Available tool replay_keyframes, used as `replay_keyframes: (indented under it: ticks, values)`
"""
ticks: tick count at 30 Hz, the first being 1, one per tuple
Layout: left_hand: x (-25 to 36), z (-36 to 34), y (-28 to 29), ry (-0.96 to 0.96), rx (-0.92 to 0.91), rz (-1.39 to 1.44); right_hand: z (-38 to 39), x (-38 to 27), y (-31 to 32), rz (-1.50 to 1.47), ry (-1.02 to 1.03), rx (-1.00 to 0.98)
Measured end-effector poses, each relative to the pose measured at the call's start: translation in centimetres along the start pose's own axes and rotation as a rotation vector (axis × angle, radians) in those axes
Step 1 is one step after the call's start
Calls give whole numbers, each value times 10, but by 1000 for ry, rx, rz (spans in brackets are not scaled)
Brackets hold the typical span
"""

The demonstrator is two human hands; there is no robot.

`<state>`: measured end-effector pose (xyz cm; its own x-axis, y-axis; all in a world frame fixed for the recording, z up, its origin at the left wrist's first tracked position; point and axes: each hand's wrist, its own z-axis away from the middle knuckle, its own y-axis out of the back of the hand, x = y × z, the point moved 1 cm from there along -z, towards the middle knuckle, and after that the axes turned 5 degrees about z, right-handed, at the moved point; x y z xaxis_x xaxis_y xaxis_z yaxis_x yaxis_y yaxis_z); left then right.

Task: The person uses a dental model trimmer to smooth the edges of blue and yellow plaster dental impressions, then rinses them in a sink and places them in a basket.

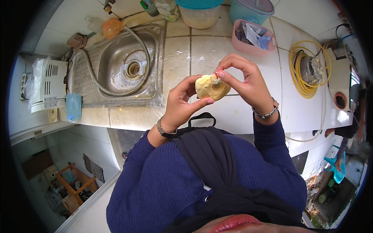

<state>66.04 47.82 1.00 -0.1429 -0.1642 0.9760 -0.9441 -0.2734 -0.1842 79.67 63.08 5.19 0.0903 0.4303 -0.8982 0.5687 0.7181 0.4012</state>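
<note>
In front of my chest, above the tiled counter, I hold a pale yellow, rounded lump with a rough, crumbly left side and a smoother lower face. My left hand grips it from the left, thumb along its lower edge and fingers behind. At its top right, my right hand is closed in a pinch, thumb against forefinger. Something small and whitish shows by those fingertips, too small to name. Whether it is part of the lump I cannot tell.
A steel sink with a grey hose lies to the left. Behind stand a pink basket with packets and two lidded tubs, one clear, one blue. A coiled yellow hose lies right. Another person's foot shows far right.
</note>
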Motion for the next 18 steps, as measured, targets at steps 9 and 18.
replay_keyframes:
  ticks: [9,18]
  values:
    - [-3,-5,-1,103,61,115,-10,6,3,483,75,211]
    - [-10,-10,5,160,76,155,-19,15,-5,220,-43,-89]
